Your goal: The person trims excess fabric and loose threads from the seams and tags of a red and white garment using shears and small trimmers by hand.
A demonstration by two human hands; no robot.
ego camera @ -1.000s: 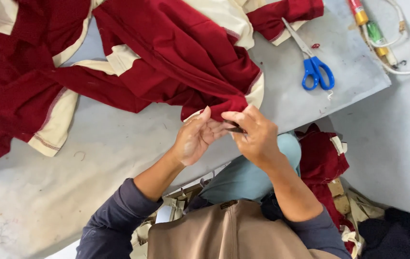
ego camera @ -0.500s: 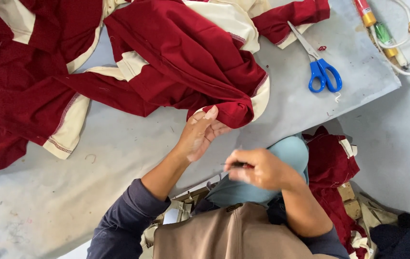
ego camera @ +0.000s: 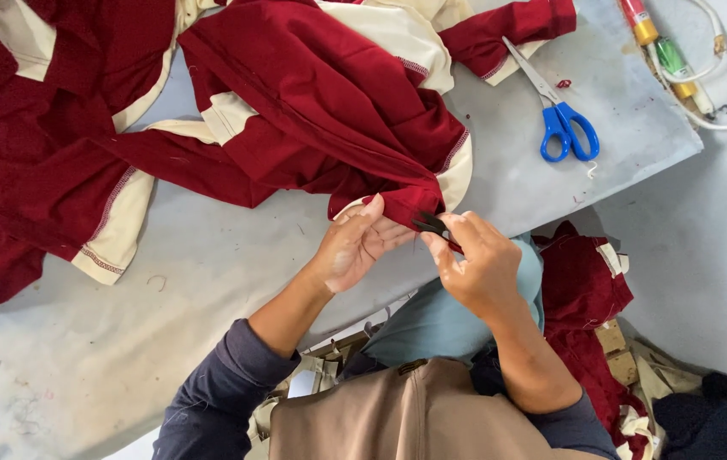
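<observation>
Our left hand (ego camera: 355, 247) pinches the edge of the dark red garment (ego camera: 312, 111) lying on the grey table (ego camera: 210, 281). Just beside it, our right hand (ego camera: 478, 264) grips small black snips (ego camera: 430, 224) at that edge. Blue scissors (ego camera: 563, 128) lie farther right.

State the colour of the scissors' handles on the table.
Blue; the scissors show clearly in the head view.

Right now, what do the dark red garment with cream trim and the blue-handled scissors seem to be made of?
The dark red garment with cream trim looks like soft matte knit fabric: it folds loosely and shows stitched hems. The blue-handled scissors seem to have glossy plastic handles and pale, probably steel, blades. The small black snips in the right hand are too small to judge.
</observation>
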